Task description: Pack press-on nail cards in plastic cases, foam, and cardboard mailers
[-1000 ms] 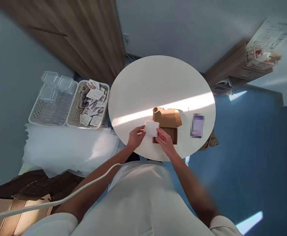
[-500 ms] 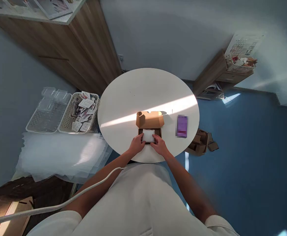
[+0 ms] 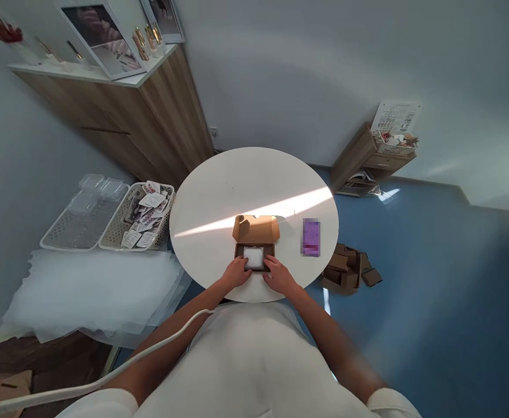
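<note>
An open brown cardboard box (image 3: pixel 256 230) stands on the round white table (image 3: pixel 254 180) near its front edge, its lid folded back away from me. Inside the box lies a white, flat packet (image 3: pixel 253 257); its contents do not show. My left hand (image 3: pixel 235 273) grips the box's front left corner, fingertips close to the packet's left edge. On the opposite side my right hand (image 3: pixel 279 276) holds the front right corner, fingers over the rim beside the packet and thumb in front.
A purple blurred item (image 3: pixel 310 237) lies to the right on the table. Folded cardboard boxes (image 3: pixel 345 268) sit on the floor at right. At left are a basket of cards (image 3: pixel 143 215), a basket with clear plastic boxes (image 3: pixel 78 223) and translucent sheets (image 3: pixel 93 290). A white cable (image 3: pixel 150 351) crosses my left arm.
The white packet has settled lower into the box. My fingers have shifted from the packet's sides out to the box's edges. The camera view has tilted up a little.
</note>
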Tool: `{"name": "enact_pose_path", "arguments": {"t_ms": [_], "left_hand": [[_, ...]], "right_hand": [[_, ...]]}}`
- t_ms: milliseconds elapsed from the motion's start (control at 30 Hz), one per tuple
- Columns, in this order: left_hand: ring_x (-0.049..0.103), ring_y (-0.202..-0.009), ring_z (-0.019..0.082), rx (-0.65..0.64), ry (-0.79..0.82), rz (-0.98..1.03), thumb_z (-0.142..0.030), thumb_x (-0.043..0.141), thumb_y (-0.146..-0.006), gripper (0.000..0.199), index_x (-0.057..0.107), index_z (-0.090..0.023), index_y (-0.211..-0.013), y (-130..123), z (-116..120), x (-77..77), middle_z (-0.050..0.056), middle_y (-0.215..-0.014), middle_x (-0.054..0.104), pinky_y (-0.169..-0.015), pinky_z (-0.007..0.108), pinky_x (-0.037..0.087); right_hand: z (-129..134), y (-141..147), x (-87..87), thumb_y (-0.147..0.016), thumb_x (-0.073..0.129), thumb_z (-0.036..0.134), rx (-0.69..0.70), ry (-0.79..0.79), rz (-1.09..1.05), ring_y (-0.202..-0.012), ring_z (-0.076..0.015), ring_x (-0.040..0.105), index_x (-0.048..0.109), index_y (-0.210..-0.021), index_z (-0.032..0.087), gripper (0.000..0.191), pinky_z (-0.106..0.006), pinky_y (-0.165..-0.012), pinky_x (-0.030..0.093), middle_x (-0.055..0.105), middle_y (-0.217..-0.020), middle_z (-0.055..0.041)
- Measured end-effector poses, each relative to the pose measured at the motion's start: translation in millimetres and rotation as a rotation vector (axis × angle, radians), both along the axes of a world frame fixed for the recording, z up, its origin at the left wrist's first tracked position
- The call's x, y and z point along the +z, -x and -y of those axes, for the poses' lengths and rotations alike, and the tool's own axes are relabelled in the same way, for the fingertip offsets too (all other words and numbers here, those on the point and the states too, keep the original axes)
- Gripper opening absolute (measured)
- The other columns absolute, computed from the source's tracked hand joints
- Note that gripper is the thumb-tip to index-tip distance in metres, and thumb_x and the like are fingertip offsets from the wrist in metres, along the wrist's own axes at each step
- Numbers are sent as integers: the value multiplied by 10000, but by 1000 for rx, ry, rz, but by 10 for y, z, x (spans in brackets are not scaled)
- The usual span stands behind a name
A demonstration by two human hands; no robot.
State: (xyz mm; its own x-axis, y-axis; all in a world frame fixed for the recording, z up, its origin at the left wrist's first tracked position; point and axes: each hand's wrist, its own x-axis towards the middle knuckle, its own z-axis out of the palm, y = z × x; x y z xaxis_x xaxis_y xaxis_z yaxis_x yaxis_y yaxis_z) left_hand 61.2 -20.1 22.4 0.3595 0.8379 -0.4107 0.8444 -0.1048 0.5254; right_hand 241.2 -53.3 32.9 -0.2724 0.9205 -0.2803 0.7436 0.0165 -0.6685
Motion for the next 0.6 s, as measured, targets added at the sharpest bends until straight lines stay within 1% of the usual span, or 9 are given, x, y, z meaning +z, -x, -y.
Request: {"name": "enact_pose_path", "arguments": {"t_ms": [67,133,300,400,467,500,567,600], "left_hand": [[452,-1142,262,-19,-7,-10,-299,508,-719,307,574,-142,-975,25,34,-3,160,-1143,530,-925,330,364],[453,-1143,263,-33,-10,0,-306,508,-720,319,575,-137,-981,41,83,-8,164,-1151,526,-929,328,364],[479,-1114,265,-14,-20,70,-317,531,-708,354,572,-147,-1015,78,217,-7,150,-1167,524,-938,334,366],[481,-1107,250,42,-89,163,-305,534,-712,341,568,-170,-1023,116,223,32,123,-1169,526,-960,337,353],[470,-1117,237,125,-161,232,-304,525,-724,347,552,-180,-1047,151,161,68,110,-1169,523,-973,337,342],[462,-1123,234,193,-189,264,-315,521,-730,370,533,-181,-1075,171,109,82,110,-1177,513,-968,340,347],[455,-1130,241,389,-195,321,-371,513,-743,475,454,-169,-1169,216,-29,99,131,-1234,458,-923,351,383],[463,-1123,245,498,-159,347,-422,503,-749,547,397,-162,-1218,240,-107,100,149,-1272,419,-894,356,401]], "right_hand": [[57,-45,50,-708,517,174,94,5,46,-1204,-266,400,510,-1173,149,466,-377,-977,347,442,-1288,-131],[118,-74,79,-700,522,171,149,15,75,-1188,-276,416,529,-1149,150,450,-387,-964,359,455,-1274,-132],[266,-102,90,-675,549,174,213,36,47,-1160,-271,445,523,-1154,173,479,-392,-951,374,450,-1281,-116],[285,-121,93,-689,536,173,204,-3,-22,-1163,-246,445,494,-1186,180,499,-382,-957,372,438,-1291,-109],[244,-147,92,-704,525,181,115,-60,-85,-1176,-228,431,476,-1203,200,501,-382,-973,358,436,-1289,-100],[208,-165,87,-711,521,194,37,-89,-120,-1179,-222,425,466,-1210,210,502,-387,-978,352,438,-1282,-98],[108,-211,65,-719,527,250,-176,-109,-199,-1174,-219,425,420,-1242,231,534,-403,-964,362,427,-1282,-98],[49,-237,49,-720,536,295,-294,-88,-249,-1168,-219,430,381,-1267,240,571,-406,-947,376,413,-1290,-101]]}}
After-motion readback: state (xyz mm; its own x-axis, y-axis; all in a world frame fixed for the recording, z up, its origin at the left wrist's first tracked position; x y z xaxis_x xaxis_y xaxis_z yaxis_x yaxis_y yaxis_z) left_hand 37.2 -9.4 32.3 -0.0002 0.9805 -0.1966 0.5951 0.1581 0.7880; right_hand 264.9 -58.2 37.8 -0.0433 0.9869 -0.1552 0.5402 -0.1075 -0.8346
